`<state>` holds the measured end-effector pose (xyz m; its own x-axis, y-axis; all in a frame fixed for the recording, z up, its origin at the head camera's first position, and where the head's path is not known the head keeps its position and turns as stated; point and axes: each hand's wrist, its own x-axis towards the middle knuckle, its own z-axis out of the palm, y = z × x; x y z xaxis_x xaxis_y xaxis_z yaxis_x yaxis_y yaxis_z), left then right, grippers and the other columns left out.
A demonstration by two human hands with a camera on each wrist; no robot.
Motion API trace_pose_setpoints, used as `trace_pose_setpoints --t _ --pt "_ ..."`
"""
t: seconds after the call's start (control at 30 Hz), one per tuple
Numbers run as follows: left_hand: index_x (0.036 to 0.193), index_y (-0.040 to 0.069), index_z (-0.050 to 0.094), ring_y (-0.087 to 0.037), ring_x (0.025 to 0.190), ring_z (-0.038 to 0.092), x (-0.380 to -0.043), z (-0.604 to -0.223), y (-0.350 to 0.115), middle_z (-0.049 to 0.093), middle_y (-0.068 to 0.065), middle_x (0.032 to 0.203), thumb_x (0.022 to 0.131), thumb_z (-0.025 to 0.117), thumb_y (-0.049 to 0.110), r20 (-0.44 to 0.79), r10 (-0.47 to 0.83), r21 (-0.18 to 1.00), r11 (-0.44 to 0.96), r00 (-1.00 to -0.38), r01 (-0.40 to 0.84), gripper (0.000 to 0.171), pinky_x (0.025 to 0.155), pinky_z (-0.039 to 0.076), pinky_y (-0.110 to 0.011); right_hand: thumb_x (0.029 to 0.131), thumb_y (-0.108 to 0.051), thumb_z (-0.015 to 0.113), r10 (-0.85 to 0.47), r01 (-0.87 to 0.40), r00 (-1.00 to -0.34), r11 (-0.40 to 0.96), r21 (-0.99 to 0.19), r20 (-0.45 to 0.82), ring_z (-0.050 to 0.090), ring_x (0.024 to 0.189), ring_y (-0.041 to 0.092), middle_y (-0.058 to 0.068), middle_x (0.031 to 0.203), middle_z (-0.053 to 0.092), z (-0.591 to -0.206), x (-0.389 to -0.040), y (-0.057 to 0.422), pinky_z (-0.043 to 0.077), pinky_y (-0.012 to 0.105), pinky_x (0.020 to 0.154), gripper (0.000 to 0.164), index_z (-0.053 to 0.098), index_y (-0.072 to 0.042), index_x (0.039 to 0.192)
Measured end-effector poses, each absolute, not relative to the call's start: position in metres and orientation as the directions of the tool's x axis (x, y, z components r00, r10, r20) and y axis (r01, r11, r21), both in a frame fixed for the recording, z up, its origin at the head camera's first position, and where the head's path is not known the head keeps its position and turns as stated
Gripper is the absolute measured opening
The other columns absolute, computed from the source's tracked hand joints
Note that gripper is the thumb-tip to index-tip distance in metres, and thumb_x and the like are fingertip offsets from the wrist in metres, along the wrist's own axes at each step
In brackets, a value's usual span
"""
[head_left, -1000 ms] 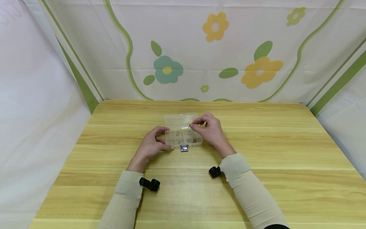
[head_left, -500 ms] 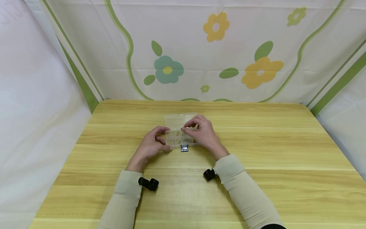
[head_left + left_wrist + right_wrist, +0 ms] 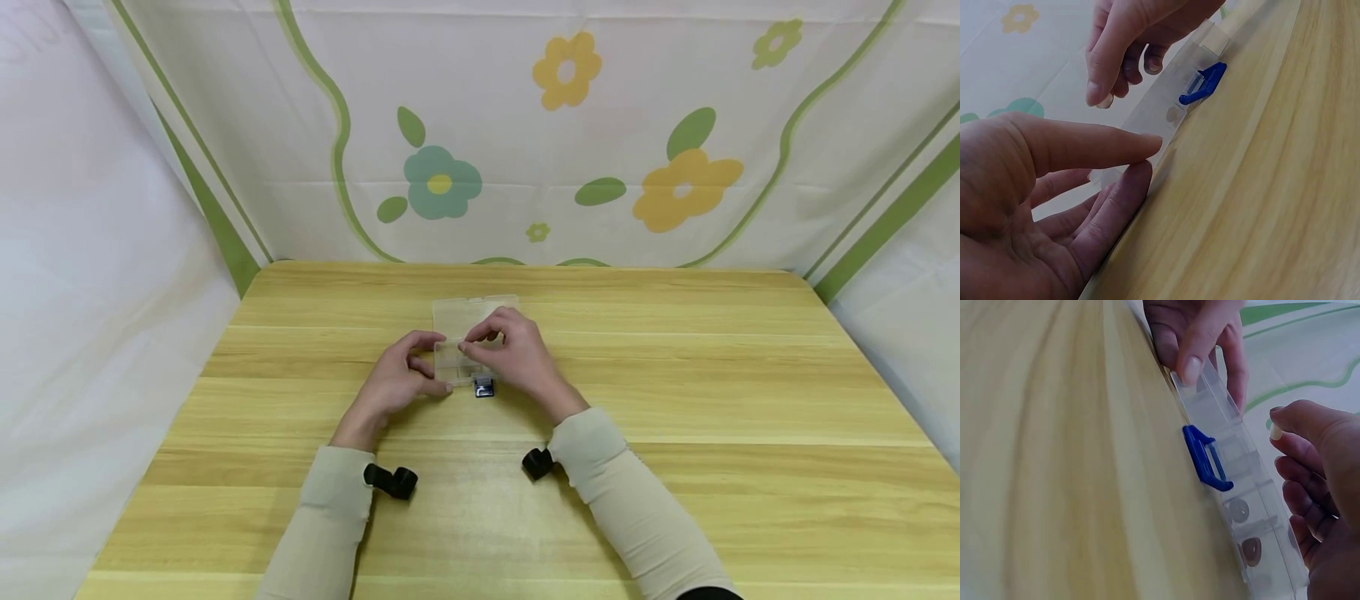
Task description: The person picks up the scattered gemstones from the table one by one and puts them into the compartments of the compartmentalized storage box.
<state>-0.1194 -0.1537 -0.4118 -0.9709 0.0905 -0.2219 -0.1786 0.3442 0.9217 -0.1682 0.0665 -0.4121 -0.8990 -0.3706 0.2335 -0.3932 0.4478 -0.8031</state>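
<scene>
A clear plastic compartment box [image 3: 447, 375] stands on the table, its clear lid [image 3: 453, 315] folded back behind it. My left hand [image 3: 399, 375] grips the box's left end, thumb at the front and fingers at the back. Over the compartments is my right hand [image 3: 517, 354], thumb and index finger pinched together. Between those tips in the right wrist view shows a small pale piece [image 3: 1276, 432], its kind unclear. A blue latch [image 3: 1205, 459] hangs at the front. Small rounded pieces, a greyish one [image 3: 1239, 510] and a brown one [image 3: 1252, 551], lie in separate compartments.
The wood-grain table [image 3: 720, 400] extends around the box on all sides. A white cloth with printed flowers [image 3: 438, 183] hangs behind its far edge. Black wrist cameras [image 3: 393, 482] jut inward from both sleeves.
My right hand has moved left and slightly toward me, from the box's right side to above its middle, fingertips still pinched. My left hand and the box have stayed put.
</scene>
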Motion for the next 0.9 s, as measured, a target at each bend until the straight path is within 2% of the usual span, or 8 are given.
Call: trace_pose_setpoints --t 0.23,0.53,0.9 --pt "0.146 0.017 0.062 -0.027 0.103 0.058 -0.1201 -0.4116 -0.1541 0.056 -0.012 0.152 0.082 0.089 -0.001 -0.225 0.087 0.921 0.343 -0.971 -0.183 0.072 0.079 0.048 -0.032 0.093 -0.022 0.086 -0.406 -0.436 -0.877 0.454 -0.777 0.255 0.062 0.096 0.019 -0.002 0.097 0.072 -0.4134 -0.1659 0.0629 0.054 0.042 0.088 0.006 0.083 -0.017 0.095" --pt "0.146 0.016 0.063 -0.026 0.103 0.059 -0.1195 -0.4129 -0.1541 0.056 -0.012 0.151 0.081 0.090 -0.001 -0.217 0.088 0.923 0.342 -0.972 -0.175 0.072 0.078 0.048 -0.032 0.094 -0.022 0.085 -0.456 -0.480 -0.852 0.480 -0.734 0.259 0.061 0.095 0.019 -0.004 0.096 0.073 -0.4143 -0.1615 0.0603 0.050 0.033 0.084 0.004 0.083 -0.019 0.095" --pt "0.146 0.019 0.062 -0.027 0.104 0.058 -0.1195 -0.4113 -0.1530 0.056 -0.009 0.152 0.082 0.088 -0.001 -0.219 0.088 0.922 0.346 -0.972 -0.176 0.072 0.081 0.048 -0.033 0.092 -0.021 0.087 -0.493 -0.536 -0.818 0.470 -0.702 0.295 0.062 0.095 0.019 -0.002 0.096 0.074 -0.4143 -0.1595 0.0592 0.052 0.036 0.085 0.005 0.084 -0.017 0.094"
